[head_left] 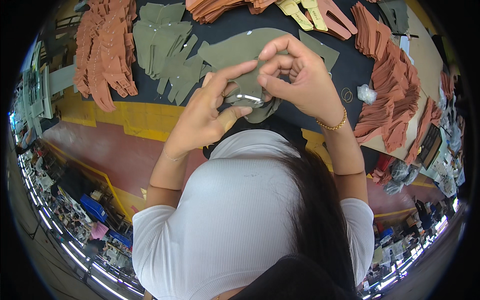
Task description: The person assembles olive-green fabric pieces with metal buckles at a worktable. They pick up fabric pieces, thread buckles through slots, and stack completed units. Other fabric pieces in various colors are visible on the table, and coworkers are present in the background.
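Observation:
A limp grey-green cut piece (248, 80), like thin leather or fabric, is held up in front of my chest. My left hand (207, 107) is closed on its left side, the index finger stretched along the top and the thumb below. Yellowish wrapping covers part of the left thumb. Across the piece's lower part runs a shiny, glossy band (248, 98). My right hand (300, 75) is at its right edge, thumb and bent fingers drawn together in a pinch; whatever is between the tips is too small to make out. Behind my hands lies a larger grey-green piece (230, 47).
Stacked grey-green pieces (160, 40) lie on the dark tabletop (200, 27). Rows of orange-brown pieces (105, 50) stand at left, with more (392, 95) at right. Yellow patterns (295, 12) sit at the back. A crumpled clear plastic bag (366, 94) and thin rings (346, 94) lie near my right wrist.

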